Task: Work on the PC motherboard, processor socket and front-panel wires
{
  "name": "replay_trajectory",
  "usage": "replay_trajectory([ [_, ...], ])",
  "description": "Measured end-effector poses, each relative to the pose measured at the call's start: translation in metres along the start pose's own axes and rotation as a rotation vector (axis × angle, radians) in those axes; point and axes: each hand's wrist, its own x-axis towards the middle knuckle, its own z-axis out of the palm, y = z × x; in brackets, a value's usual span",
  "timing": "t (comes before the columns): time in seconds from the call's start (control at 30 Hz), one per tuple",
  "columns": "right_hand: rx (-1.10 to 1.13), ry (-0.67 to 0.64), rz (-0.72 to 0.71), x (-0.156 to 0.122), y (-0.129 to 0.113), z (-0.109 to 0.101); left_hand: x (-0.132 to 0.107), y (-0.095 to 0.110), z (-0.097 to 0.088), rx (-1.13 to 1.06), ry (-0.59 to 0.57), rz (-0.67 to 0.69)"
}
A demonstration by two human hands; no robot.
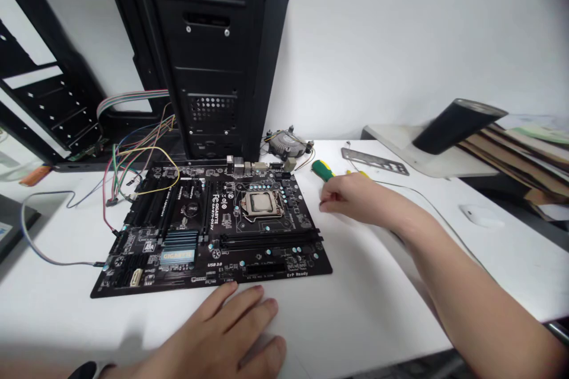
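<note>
Left hand (226, 331) laid open at near edge of GIGABYTE motherboard (229, 225); right hand (344, 196) curled by green-handled screwdriver (322, 170), grip can't be told.

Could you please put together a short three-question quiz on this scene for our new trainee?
1. True or false: the processor on the motherboard is uncovered.

2. Which of these is nearest to the right hand?
A) the black cylinder
B) the green-and-yellow handle
C) the computer case

3. Fill in the blank: the brand name printed on the blue heatsink is ____.

Key: 1. True. 2. B. 3. GIGABYTE.
</note>
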Motion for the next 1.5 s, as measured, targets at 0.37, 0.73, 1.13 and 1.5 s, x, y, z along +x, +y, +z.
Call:
replay_trajectory([
  [0.37,-0.056,0.067,0.000,0.002,-0.006,0.003,0.000,-0.002,-0.003,0.020,0.000,0.011],
  [0.73,0.044,0.314,-0.023,0.002,-0.004,-0.008,-0.001,-0.002,0.001,0.042,0.060,-0.001],
  [1.13,0.952,0.270,0.360,0.032,-0.048,0.014,0.035,-0.029,-0.035,0.016,0.086,-0.139],
  [1.5,1.141,0.201,0.432,0.058,-0.039,0.025,0.049,-0.062,-0.026,0.060,-0.236,-0.390],
])
